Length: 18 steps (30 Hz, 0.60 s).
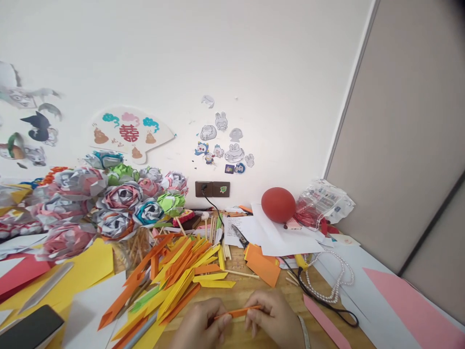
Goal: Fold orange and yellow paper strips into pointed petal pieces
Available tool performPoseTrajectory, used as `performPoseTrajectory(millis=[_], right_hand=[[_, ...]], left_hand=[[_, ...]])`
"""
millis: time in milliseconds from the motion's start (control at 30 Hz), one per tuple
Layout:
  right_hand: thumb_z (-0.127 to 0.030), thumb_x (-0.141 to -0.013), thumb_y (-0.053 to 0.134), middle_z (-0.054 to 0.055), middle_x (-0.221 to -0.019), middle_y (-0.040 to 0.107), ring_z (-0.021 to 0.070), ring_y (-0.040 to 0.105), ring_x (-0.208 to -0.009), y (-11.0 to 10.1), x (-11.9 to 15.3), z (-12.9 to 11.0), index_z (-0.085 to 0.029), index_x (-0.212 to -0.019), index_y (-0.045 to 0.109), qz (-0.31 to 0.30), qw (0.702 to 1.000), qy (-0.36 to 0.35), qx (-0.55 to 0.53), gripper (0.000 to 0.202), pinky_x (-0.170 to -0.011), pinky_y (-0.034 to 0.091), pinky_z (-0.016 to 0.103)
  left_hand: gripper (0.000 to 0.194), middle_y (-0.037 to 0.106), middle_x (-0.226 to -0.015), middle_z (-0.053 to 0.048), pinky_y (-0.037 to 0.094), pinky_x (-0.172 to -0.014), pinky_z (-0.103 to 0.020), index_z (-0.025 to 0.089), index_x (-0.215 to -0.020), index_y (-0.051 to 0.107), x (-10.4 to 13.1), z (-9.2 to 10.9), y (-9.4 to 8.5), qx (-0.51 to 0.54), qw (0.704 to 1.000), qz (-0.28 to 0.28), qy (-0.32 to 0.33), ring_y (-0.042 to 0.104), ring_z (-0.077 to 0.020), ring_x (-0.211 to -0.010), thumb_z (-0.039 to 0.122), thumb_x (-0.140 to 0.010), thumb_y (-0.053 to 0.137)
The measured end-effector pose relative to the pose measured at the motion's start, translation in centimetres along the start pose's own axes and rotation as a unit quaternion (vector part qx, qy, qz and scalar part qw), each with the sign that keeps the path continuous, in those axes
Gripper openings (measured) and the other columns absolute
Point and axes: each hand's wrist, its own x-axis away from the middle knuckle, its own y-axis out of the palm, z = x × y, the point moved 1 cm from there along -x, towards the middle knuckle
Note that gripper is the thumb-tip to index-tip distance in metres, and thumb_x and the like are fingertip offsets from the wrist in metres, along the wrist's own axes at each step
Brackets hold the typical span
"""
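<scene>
Left hand (pixel 204 321) and right hand (pixel 271 314) both closed, pinching opposite ends of an orange paper strip (pixel 239 312) over the counter (pixel 244 290), likely to keep it steady. Folded strips (pixel 183 264) heaped front-left, seemingly for easy reach.

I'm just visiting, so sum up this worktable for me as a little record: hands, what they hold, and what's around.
Left hand: bare, pinching the left part of a narrow folded orange paper strip
Right hand: bare, gripping the same strip farther right
Left of hands: heap of folded orange and yellow paper strips
Far left: multicoloured layered paper flowers
Beyond right hand: round red balloon
Right side: looped white bead strand
</scene>
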Motion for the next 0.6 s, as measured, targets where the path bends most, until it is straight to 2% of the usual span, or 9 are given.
performPoseTrajectory(millis=[133,200,367,500,600], right_hand=[[-0.054,-0.081,0.054,0.003,-0.061,0.063,0.0099,0.055,-0.044,-0.2,-0.1,0.1,-0.015,-0.077,0.056,-0.001,1.0,0.005,-0.026,0.04,-0.047,0.044,0.021],[-0.054,-0.083,0.051,0.004,-0.063,0.064,0.0103,0.056,-0.044,-0.3,-0.1,-0.1,-0.015,-0.08,0.055,-0.005,1.0,-0.011,-0.028,0.04,-0.047,0.045,0.021],[-0.054,-0.087,0.046,0.006,-0.066,0.066,0.0126,0.06,-0.048,-0.7,-0.1,-0.1,-0.015,-0.082,0.055,0.004,0.999,-0.036,-0.022,0.04,-0.048,0.047,0.023],[-0.056,-0.088,0.042,0.006,-0.066,0.066,0.0138,0.06,-0.049,-0.7,-0.2,0.2,-0.015,-0.086,0.053,0.01,1.0,-0.024,-0.007,0.043,-0.05,0.047,0.024],[-0.057,-0.088,0.039,0.006,-0.067,0.066,0.0134,0.059,-0.048,-0.5,-0.1,0.1,-0.015,-0.087,0.053,0.007,0.999,-0.025,0.018,0.044,-0.051,0.047,0.025]], left_hand=[[0.044,0.049,-0.045,0.006,0.029,-0.045,-0.021,0.021,-0.054,0.042,-0.3,-1.0,0.6,0.141,0.989,-0.005,-0.041,0.038,-0.0093,-0.043,0.061,-0.067,0.054],[0.051,0.049,-0.043,0.006,0.029,-0.044,-0.02,0.021,-0.054,0.042,-0.6,-1.4,0.9,0.203,0.978,-0.012,-0.041,0.039,-0.0083,-0.04,0.069,-0.062,0.058],[0.059,0.063,-0.059,-0.001,0.039,-0.052,-0.023,0.017,-0.061,0.052,-1.2,-1.8,1.2,0.315,0.946,-0.066,-0.028,0.052,-0.0106,-0.046,0.076,-0.055,0.061],[0.062,0.065,-0.063,-0.002,0.041,-0.057,-0.024,0.018,-0.063,0.054,-1.2,-1.8,1.2,0.32,0.946,-0.023,-0.049,0.055,-0.013,-0.053,0.079,-0.053,0.06],[0.058,0.061,-0.058,0.0,0.04,-0.058,-0.024,0.02,-0.062,0.051,-0.6,-1.2,1.0,0.247,0.968,0.014,-0.035,0.053,-0.014,-0.055,0.077,-0.067,0.046]])
